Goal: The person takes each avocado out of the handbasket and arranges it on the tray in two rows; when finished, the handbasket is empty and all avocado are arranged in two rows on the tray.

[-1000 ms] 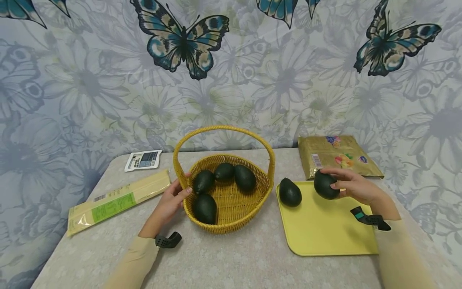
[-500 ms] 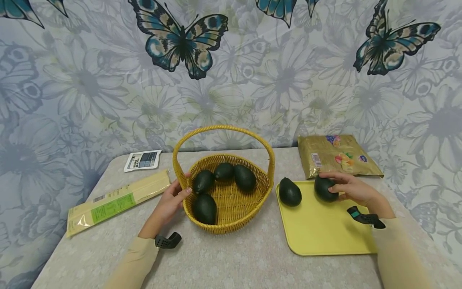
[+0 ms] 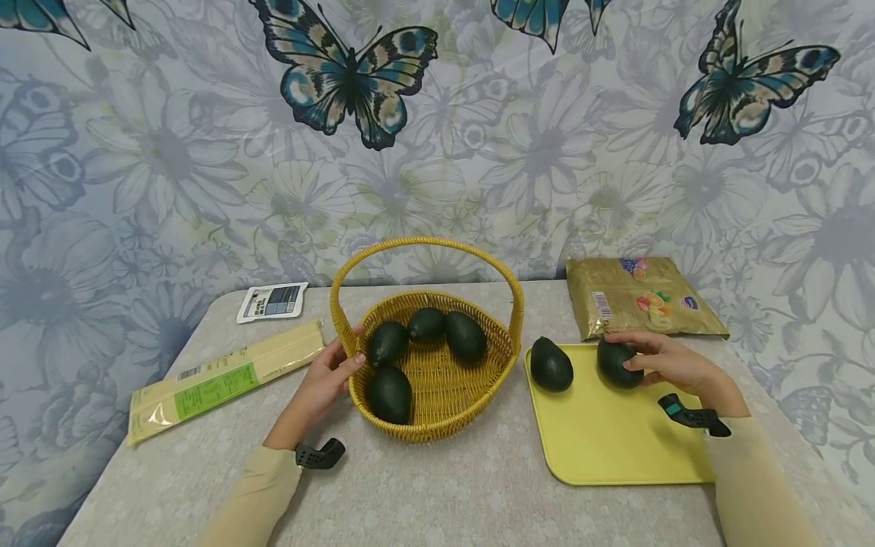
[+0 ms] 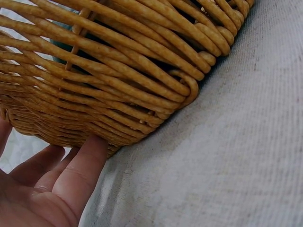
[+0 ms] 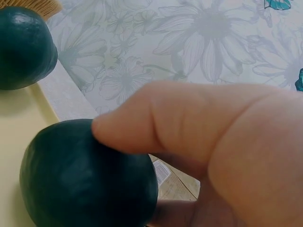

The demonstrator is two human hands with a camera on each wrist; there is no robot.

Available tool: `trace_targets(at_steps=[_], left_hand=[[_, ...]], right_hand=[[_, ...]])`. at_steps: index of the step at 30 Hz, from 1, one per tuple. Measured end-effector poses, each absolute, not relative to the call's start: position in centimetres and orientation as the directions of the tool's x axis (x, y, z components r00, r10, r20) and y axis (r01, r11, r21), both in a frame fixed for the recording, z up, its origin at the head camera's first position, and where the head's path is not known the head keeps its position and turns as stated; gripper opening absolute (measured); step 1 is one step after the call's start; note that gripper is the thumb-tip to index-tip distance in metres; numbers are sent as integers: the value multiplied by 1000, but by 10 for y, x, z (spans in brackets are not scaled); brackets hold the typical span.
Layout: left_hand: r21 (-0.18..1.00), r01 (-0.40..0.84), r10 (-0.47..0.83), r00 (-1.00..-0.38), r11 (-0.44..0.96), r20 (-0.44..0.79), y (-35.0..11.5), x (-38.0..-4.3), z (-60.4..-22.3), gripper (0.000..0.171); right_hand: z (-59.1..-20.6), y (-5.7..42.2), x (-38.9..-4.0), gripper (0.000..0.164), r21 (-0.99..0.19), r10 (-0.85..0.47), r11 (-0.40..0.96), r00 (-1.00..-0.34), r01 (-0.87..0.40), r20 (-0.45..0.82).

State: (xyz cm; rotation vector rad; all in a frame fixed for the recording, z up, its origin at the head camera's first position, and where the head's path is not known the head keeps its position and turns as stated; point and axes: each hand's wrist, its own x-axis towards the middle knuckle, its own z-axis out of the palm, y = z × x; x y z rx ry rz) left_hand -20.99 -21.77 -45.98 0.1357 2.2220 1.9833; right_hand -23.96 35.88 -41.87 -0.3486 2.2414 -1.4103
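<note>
My right hand point(image 3: 666, 365) grips a dark green avocado point(image 3: 615, 366) at the far edge of the yellow tray point(image 3: 622, 448); in the right wrist view the thumb lies across the top of this avocado point(image 5: 85, 175). Just left of it on the tray is a second avocado point(image 3: 551, 366). The yellow wicker basket point(image 3: 444, 395) stands mid-table, its tall handle upright. My left hand point(image 3: 328, 380) holds the basket's left side by the handle base, thumb at the rim. Fingers point(image 4: 83, 175) press the outer weave in the left wrist view. Several avocados point(image 3: 390, 395) lie inside the basket.
A gold bag with fruit pictures point(image 3: 636, 296) lies behind the tray. Left of the basket are a long yellow-green packet point(image 3: 225, 380) and a small white pouch point(image 3: 272, 302). A butterfly-patterned cloth point(image 3: 437, 175) hangs behind the table.
My right hand has come down a little with the avocado, which is now lower over the tray's far edge. The left hand and the basket have stayed in place.
</note>
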Motion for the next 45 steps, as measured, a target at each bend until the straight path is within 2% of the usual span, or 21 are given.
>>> trace_targets(at_steps=[16,37,45], left_hand=[[993,-38,173,-983,114,-57,-218,-210,-464,62],[995,-48,159,-985,89,-62,-218,-210,-463,59],[995,-36,180,-982,91,-52,-219,-211,-464,61]], right_hand=[[-422,362,-240,56,-901,-430,429,-861,69,-271],[-422,362,-241,57,-893,-410,449,-880,35,-241],[-420,368,-239,52,-901,-403,435,-891,15,-209]])
